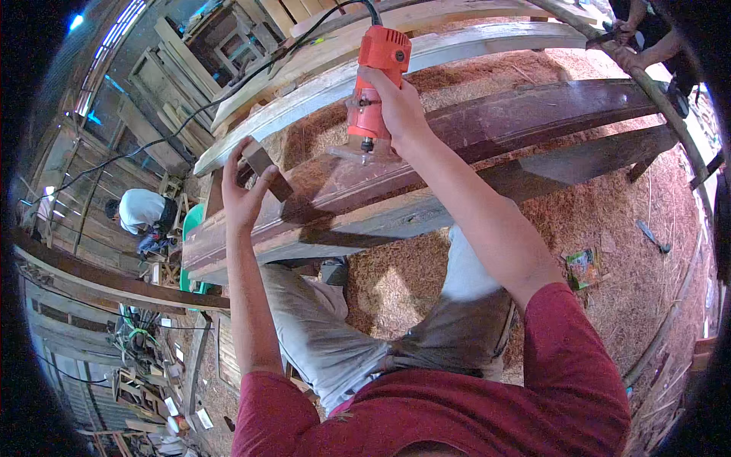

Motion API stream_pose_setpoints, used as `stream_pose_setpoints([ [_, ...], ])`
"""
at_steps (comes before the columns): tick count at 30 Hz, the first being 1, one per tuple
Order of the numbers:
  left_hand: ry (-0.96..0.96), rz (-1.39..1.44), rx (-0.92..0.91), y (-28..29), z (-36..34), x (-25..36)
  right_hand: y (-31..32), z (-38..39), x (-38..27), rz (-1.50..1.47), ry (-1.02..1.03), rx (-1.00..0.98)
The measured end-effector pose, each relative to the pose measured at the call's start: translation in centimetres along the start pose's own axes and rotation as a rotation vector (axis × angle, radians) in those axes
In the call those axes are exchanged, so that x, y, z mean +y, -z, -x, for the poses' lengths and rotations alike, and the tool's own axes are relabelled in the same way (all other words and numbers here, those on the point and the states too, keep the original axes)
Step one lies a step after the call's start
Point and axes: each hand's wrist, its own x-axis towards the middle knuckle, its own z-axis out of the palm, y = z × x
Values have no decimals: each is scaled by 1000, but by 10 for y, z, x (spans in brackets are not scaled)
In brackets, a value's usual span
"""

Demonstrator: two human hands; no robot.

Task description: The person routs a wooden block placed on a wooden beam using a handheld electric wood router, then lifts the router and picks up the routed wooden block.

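An orange-red trim router is upright in my right hand, whose fingers wrap round its body. Its clear base is close over the dark reddish-brown plank; I cannot tell whether they touch. My left hand grips a small brown wooden block between thumb and fingers, near the plank's left part. Moulded lines run along the plank, which lies across the bench in front of me. A black cord leaves the router's top and trails off to the left.
A pale board lies beyond the plank. Behind the bench's left end is a green chair; a person in white bends farther left. Another person's hands are at the upper right, near a pole. Shavings cover the floor.
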Motion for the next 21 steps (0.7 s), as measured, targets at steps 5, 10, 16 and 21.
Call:
stream_pose_setpoints([
  [5, -80, -266, 64, 7, -1, 11, 2, -2, 0, 10, -4, -24],
  [10, 45, -513, -83, 16, 16, 26, 0, 2, -2, -9, -23, -33],
  [16, -106, -587, -166, -1, 22, 0, -1, 2, 2, 4, -35, -49],
  [21, -168, -738, -11, 1, 2, -1, -1, 0, 6, 10, -28, -24],
])
